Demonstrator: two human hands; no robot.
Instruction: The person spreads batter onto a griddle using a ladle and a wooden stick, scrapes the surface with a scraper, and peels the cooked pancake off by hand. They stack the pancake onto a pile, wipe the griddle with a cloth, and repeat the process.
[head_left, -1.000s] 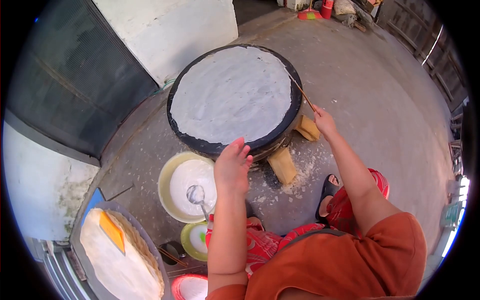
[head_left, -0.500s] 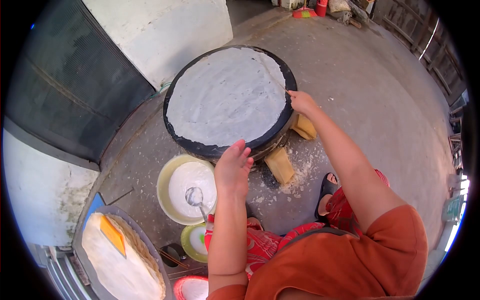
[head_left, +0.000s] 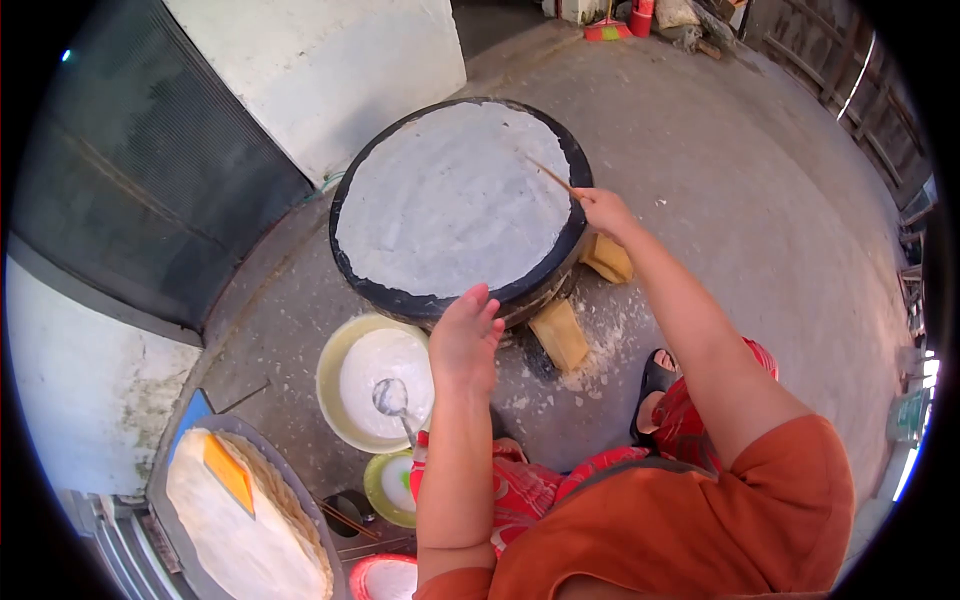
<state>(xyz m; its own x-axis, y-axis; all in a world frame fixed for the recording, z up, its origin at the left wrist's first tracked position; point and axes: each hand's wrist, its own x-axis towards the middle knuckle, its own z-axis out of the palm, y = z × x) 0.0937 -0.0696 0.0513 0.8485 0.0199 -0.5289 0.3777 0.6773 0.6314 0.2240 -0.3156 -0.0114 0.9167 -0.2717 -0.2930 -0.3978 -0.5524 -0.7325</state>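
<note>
A thin pale sheet (head_left: 455, 200) of batter covers most of a round black griddle (head_left: 385, 294). My right hand (head_left: 606, 212) grips a thin wooden stick (head_left: 550, 174) at the griddle's right edge, and the stick's far end lies over the sheet. Near the griddle's front rim, my left hand (head_left: 467, 335) is held with its fingers apart and nothing in it. Just left of that hand, a metal ladle (head_left: 390, 396) rests in a large bowl (head_left: 327, 385) of white batter. Whether the left fingertips touch the rim, I cannot tell.
A stack of flat pale rounds (head_left: 240, 520) with a yellow scraper (head_left: 229, 472) on top lies at lower left. Small green (head_left: 374, 490) and red (head_left: 358, 578) bowls are near my legs. Yellow blocks (head_left: 558, 334) sit by the griddle's base. A wall (head_left: 340, 70) stands behind.
The stick's visible part has lifted or swung so that more of it shows above the sheet. My right hand has shifted slightly down, and my left hand has hardly moved.
</note>
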